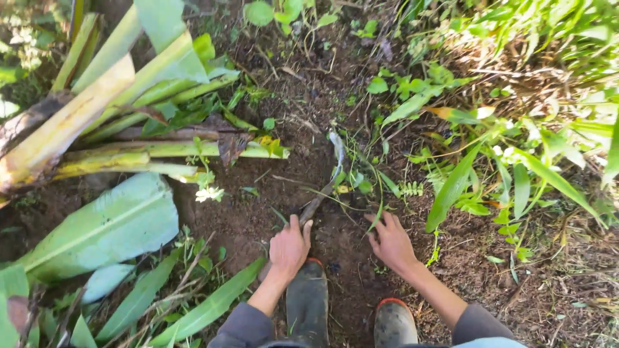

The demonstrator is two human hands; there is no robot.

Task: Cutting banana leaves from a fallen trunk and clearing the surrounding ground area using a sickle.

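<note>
Weeding under way: left hand [289, 246] fingers clamp a curved metal sickle [325, 180], right hand [391, 241] fingers pinch thin green weed stems [376, 212] over dark soil [258, 206].

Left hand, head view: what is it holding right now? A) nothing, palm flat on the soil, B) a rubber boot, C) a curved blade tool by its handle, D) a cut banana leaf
C: the left hand has its grip closed around the handle of a curved blade tool that points away over the dark soil, while the right hand grasps small green weeds.
</note>
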